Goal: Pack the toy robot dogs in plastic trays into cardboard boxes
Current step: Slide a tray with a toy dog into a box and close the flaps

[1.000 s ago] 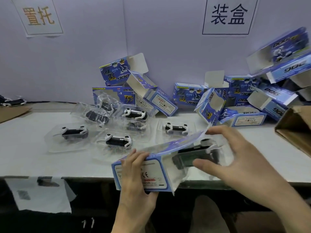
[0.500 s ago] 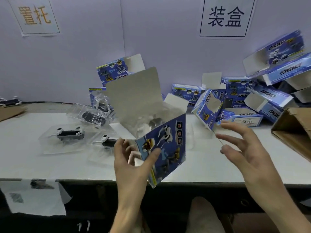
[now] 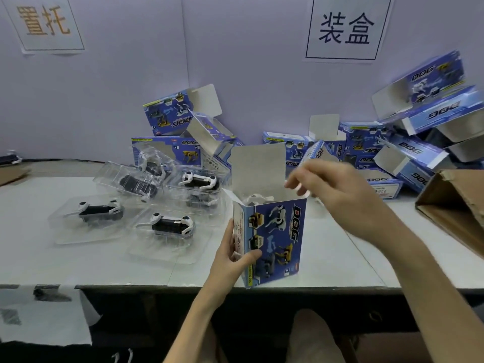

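A blue cardboard box (image 3: 275,242) printed "DOG" stands upright at the table's front edge with its top flap raised. A white toy part shows just inside its open top. My left hand (image 3: 233,260) grips the box's lower left corner, thumb on the front face. My right hand (image 3: 337,197) hovers at the box's upper right corner, fingers loosely curled and blurred, holding nothing I can make out. Several toy robot dogs in clear plastic trays (image 3: 170,226) lie on the table to the left.
Open blue boxes (image 3: 408,153) are heaped along the back wall, centre to right. A brown cardboard carton (image 3: 455,205) sits at the right edge. The white table (image 3: 340,260) shows bare surface in front of the carton. Two paper signs hang on the wall.
The box went from lying flat with the tray being slid in to standing upright in my left hand. My right hand let go of the tray and moved to the box's top right.
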Demonstrator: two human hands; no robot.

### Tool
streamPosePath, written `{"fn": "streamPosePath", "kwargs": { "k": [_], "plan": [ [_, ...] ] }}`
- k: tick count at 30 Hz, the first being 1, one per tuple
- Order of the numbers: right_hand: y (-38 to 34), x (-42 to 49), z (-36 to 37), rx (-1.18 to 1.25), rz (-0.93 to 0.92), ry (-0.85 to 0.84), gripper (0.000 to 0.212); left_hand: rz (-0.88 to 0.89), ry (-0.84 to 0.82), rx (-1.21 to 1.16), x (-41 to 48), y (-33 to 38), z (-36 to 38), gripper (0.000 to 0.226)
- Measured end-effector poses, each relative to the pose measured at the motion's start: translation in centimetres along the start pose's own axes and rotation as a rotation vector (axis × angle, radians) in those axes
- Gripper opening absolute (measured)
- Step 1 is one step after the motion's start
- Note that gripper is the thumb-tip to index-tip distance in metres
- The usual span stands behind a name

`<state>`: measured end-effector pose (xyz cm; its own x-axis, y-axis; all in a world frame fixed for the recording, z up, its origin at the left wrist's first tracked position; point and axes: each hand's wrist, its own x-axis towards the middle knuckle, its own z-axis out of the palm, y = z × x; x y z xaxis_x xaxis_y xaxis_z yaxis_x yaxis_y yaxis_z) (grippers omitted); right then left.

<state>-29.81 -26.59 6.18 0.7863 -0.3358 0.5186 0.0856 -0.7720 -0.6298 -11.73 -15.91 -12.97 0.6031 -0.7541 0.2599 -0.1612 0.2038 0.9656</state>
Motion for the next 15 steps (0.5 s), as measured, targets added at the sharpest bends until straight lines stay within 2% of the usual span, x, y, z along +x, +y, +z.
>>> {"fn": "streamPosePath", "kwargs": {
  "k": [2, 5, 7, 10, 15],
  "plan": [
    [-1.1, 4.0, -0.2, -0.081, -0.038, -0.044, 0.034, -0.013, -0.022, -0.006, 0.1, 0.4, -0.2, 0.085],
    [-1.5, 8.8, 0.7, -0.24, -0.015, -0.194, 0.04, -0.016, -0.065, -0.011, 0.3, 0.4, -0.5, 0.094],
    [-0.2, 10.6, 2.2, -0.338, 0.076, -0.353, 0.038, -0.008, -0.079, -0.011, 0.3, 0.3, -0.7, 0.097],
    [2.9, 10.4, 5.1, -0.364, 0.238, -0.625, 0.033, -0.013, -0.104, -0.014, 0.2, 0.2, -0.8, 0.096],
    [4.4, 9.1, 5.9, -0.305, 0.2, -0.604, 0.035, -0.01, -0.103, -0.008, -0.1, 0.3, -0.8, 0.093]
  ]
}}
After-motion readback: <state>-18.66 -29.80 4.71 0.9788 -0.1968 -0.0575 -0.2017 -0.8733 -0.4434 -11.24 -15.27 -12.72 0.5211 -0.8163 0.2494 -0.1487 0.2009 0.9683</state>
